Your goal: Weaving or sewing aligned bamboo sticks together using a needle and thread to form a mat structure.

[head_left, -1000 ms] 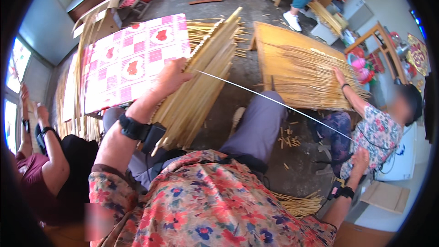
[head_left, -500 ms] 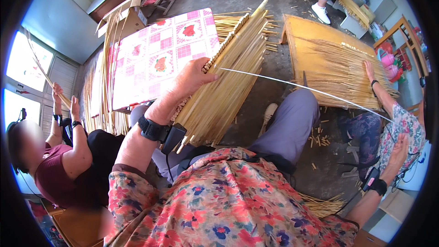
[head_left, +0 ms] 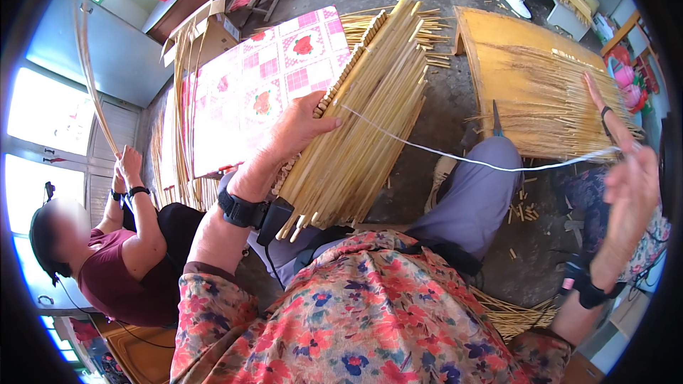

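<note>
My left hand [head_left: 302,124] is closed round the left edge of a bundle of straw-coloured stalks [head_left: 363,128], thumb on top near a raised, knotted border [head_left: 352,64]. The stalks lie side by side, slanting across my lap, with uneven cut ends. From the border beside my left thumb runs a white cord [head_left: 441,153], sagging in a curve across my knee to the right. Its far end meets my right hand [head_left: 632,185], raised at the right side; the fingers look closed on the cord but are somewhat blurred.
A table with a pink checked cloth [head_left: 277,57] stands ahead to the left, a yellow wooden board [head_left: 491,50] with stalks to the right. A dark pointed tool [head_left: 496,119] rests by my knee. One co-worker [head_left: 128,256] holds long stalks at left; another's hand [head_left: 605,103] reaches over the board.
My right hand has risen, and the cord has gone from taut and straight to slack. The left hand keeps its hold on the stalks. At left, the co-worker's stalks have become more upright.
</note>
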`<state>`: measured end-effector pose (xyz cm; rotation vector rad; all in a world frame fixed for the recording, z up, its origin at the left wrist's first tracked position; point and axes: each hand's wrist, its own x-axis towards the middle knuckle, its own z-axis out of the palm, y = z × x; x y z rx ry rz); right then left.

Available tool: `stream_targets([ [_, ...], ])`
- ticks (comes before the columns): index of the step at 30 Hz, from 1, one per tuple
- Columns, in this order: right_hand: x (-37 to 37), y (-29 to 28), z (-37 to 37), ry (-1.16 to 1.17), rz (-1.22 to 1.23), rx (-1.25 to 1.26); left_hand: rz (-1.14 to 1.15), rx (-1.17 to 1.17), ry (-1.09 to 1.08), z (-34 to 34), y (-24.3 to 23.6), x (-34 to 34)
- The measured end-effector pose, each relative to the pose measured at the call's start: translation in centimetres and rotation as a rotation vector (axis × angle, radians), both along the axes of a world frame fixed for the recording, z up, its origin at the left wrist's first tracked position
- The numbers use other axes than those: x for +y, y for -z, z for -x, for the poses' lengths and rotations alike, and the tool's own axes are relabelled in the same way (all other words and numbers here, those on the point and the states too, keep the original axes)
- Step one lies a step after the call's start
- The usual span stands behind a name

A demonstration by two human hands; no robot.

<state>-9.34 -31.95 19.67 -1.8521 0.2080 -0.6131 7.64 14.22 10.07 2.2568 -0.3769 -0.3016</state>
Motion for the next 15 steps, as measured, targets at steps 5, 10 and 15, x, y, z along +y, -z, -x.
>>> stream_targets([
  [5,17.4,3.4,-8.2,-0.585,-0.398,0.120,0.084,-0.008,-0.003,0.2,2.0,1.7],
  [10,22.2,9.4,-12.7,-0.771,-0.351,0.220,0.106,0.262,-0.055,0.8,-0.4,0.9],
  [15,25.4,11.5,-14.4,-0.801,-0.367,0.261,0.130,0.251,-0.049,1.0,0.2,1.4],
])
